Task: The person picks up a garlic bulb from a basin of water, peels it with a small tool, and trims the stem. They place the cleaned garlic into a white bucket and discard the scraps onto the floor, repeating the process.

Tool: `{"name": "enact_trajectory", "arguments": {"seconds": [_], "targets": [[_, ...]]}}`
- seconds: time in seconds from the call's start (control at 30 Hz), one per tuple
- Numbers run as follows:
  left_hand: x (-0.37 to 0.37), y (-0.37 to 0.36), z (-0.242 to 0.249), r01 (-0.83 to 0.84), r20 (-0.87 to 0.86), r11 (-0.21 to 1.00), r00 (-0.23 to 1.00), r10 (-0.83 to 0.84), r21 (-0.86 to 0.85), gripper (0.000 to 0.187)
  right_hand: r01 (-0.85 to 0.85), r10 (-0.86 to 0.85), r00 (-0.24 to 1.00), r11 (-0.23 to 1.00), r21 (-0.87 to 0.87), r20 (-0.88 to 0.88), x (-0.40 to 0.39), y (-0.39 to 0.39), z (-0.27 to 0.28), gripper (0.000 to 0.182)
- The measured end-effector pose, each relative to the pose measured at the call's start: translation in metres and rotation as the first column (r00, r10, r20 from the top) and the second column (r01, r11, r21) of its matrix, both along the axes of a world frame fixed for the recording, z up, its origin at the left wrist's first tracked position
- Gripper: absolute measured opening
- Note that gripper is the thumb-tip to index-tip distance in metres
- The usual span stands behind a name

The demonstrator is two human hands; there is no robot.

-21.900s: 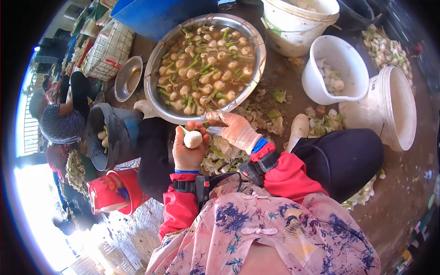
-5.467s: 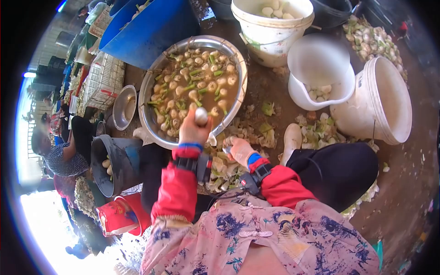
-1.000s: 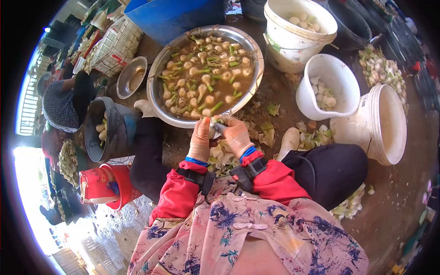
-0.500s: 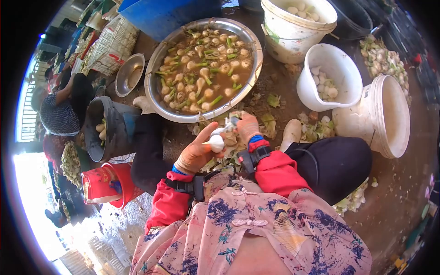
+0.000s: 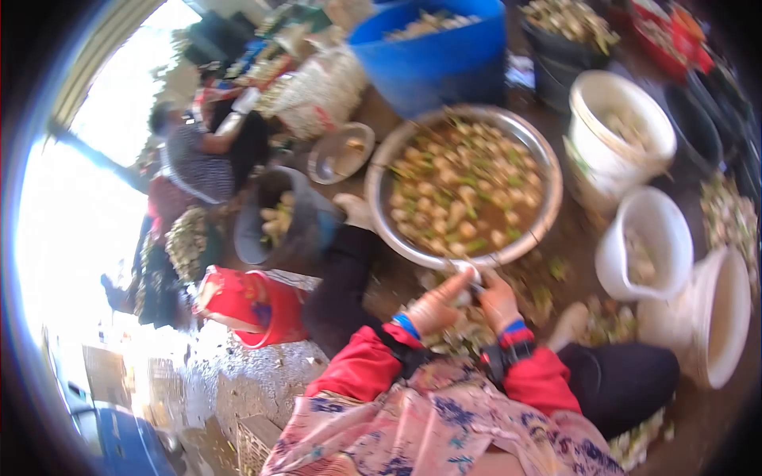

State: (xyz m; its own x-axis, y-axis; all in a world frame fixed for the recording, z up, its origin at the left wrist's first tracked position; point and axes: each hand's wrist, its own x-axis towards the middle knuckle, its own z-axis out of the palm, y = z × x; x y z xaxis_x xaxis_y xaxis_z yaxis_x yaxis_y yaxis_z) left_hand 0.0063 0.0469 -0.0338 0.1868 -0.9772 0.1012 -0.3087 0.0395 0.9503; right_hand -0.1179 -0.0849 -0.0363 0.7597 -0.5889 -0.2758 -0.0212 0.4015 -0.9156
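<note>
Both hands meet just below the near rim of a metal basin, which holds murky water and many pale bulbs with green stems. My left hand is closed around a white bulb, partly covered by the fingers. The fingers of my right hand are closed beside it, at the top of the bulb. Blur hides whatever small item they hold. Leafy peelings lie on the floor beneath the hands.
White buckets stand on the right, one tipped sideways. A blue tub is behind the basin. At left are a dark bucket, a red bucket, a small metal bowl and a seated person.
The view has swung left and up, so the basin and hands appear lower and farther right. The hands have come closer together, and the bulb is less exposed.
</note>
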Motion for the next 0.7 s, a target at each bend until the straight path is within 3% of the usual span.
{"name": "enact_trajectory", "arguments": {"seconds": [0.03, 0.07, 0.1, 0.13, 0.17, 0.2, 0.3, 0.33, 0.37, 0.4, 0.47, 0.5, 0.53, 0.6, 0.7], "targets": [[-0.017, -0.006, 0.037, -0.1, -0.117, 0.973, 0.985, 0.126, 0.208, 0.088, -0.009, -0.002, 0.998, 0.98, -0.201, -0.056, -0.005, -0.001, 0.045, 0.036], [-0.016, -0.007, 0.036, -0.079, -0.082, 0.99, 0.993, 0.09, 0.118, 0.083, -0.009, 0.009, 1.0, 0.987, -0.161, 0.0, -0.004, -0.001, 0.057, 0.038], [-0.017, -0.016, 0.04, -0.192, -0.004, 0.98, 0.981, 0.193, 0.047, 0.076, 0.051, -0.051, 0.998, 0.999, -0.006, -0.039, -0.004, -0.001, 0.067, 0.039], [-0.019, -0.019, 0.051, -0.274, 0.087, 0.935, 0.961, 0.261, 0.223, 0.071, 0.124, -0.124, 0.992, 0.992, -0.011, -0.023, 0.0, 0.001, 0.059, 0.038], [-0.018, -0.02, 0.046, -0.312, 0.017, 0.912, 0.948, 0.319, 0.268, 0.066, 0.075, -0.116, 0.982, 0.963, -0.258, -0.146, -0.002, -0.003, 0.059, 0.038], [-0.023, -0.022, 0.071, -0.393, 0.072, 0.858, 0.917, 0.392, 0.332, 0.058, 0.135, -0.155, 0.979, 0.979, -0.156, -0.129, -0.003, -0.004, 0.066, 0.037], [-0.026, -0.02, 0.058, -0.462, 0.011, 0.801, 0.868, 0.496, 0.38, 0.044, 0.261, -0.261, 0.965, 0.965, 0.033, 0.007, -0.001, -0.005, 0.057, 0.035], [-0.028, -0.024, 0.081, -0.361, 0.025, 0.765, 0.911, 0.412, 0.533, 0.04, 0.182, -0.222, 0.973, 0.901, -0.393, -0.058, -0.005, -0.007, 0.041, 0.032], [-0.028, -0.03, 0.106, -0.235, 0.011, 0.697, 0.951, 0.309, 0.678, 0.038, 0.198, -0.24, 0.971, 0.827, -0.526, -0.013, -0.002, -0.01, 0.004, 0.033], [-0.02, -0.03, 0.083, -0.192, -0.075, 0.694, 0.939, 0.335, 0.694, 0.036, 0.184, -0.235, 0.972, 0.762, -0.621, 0.0, 0.0, -0.01, -0.01, 0.034], [-0.018, -0.026, 0.055, -0.095, -0.248, 0.717, 0.9, 0.359, 0.691, 0.032, 0.184, -0.223, 0.975, 0.804, -0.566, 0.001, 0.0, -0.01, -0.001, 0.033], [-0.015, -0.024, 0.058, -0.072, -0.322, 0.748, 0.873, 0.367, 0.66, 0.03, 0.202, -0.196, 0.979, 0.875, -0.439, 0.058, -0.003, -0.014, 0.019, 0.032], [-0.016, -0.02, 0.061, -0.019, -0.416, 0.806, 0.849, 0.325, 0.592, 0.033, 0.187, -0.207, 0.961, 0.975, 0.116, 0.185, -0.002, -0.016, 0.038, 0.03], [-0.017, -0.02, 0.068, 0.013, -0.548, 0.887, 0.791, 0.274, 0.462, 0.041, 0.173, -0.403, 0.845, 0.828, 0.534, 0.351, -0.002, -0.019, 0.053, 0.033], [-0.018, -0.022, 0.07, -0.034, -0.565, 0.899, 0.768, 0.303, 0.436, 0.059, 0.257, -0.567, 0.746, 0.729, 0.635, 0.349, -0.009, -0.034, 0.042, 0.045]]}}
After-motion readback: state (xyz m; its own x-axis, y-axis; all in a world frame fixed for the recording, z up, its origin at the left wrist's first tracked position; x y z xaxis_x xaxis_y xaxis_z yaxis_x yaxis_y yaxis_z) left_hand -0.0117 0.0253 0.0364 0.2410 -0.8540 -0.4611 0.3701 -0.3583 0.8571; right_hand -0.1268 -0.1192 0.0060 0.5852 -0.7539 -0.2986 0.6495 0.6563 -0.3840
